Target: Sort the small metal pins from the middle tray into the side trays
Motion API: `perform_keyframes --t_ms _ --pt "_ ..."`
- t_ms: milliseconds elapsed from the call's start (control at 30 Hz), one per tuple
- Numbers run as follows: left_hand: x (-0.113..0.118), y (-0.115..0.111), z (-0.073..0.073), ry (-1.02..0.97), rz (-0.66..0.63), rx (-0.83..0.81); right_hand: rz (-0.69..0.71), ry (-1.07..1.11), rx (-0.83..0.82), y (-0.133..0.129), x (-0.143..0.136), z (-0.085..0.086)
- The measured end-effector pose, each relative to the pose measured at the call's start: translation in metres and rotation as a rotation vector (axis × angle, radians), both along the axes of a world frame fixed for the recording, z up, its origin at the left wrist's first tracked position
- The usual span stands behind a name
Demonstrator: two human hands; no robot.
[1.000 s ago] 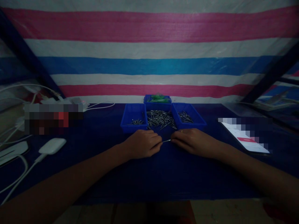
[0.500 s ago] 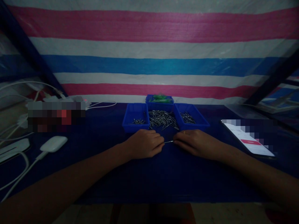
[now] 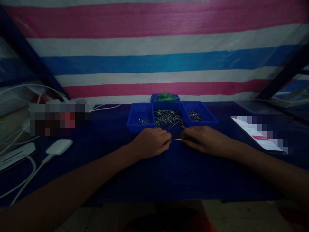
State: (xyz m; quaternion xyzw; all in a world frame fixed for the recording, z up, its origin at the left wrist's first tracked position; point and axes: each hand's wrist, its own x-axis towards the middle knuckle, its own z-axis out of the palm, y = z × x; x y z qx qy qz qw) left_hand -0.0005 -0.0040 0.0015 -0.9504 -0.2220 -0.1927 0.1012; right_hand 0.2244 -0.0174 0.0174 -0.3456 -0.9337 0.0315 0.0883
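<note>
A: What do we have around us, biggest first?

B: A pink, white and blue striped plastic sheet [image 3: 154,62] across the far side, then our dark blue table [image 3: 173,174].

A: And on it?

B: Two blue open plastic trays, the left tray [image 3: 141,129] and the right tray [image 3: 204,124], flank a heap of slim metal pins [image 3: 169,118], just beyond our knuckles. A smaller blue tray [image 3: 165,104] with green contents sits farther off. Well to the right lies a flat device with a lit screen [image 3: 256,132].

A: How are our hands?

B: Our left hand [image 3: 153,141] is curled, fingertips closed on one end of the rod. Our right hand [image 3: 205,138] pinches the other end; its lower fingers are too dark to read.

A: And the rod itself?

B: The thin silvery metal rod [image 3: 177,139] bridges our fingertips, its long axis running left to right. Neither hand is clearly nearer. We can't tell whether it touches the table. The trays crowd its far side; on the near side, the tabletop stretches toward us.
</note>
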Motion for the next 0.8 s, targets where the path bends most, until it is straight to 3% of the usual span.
perform_keyframes --t_ms 533,800 --pt "-0.0004 0.0024 0.0009 -0.05 0.029 0.011 -0.005 -0.016 0.006 -0.0003 0.0 0.0044" --pt "0.0019 0.001 -0.0021 -0.111 -0.103 -0.071 0.034 0.074 -0.111 -0.0018 -0.0052 -0.0001"
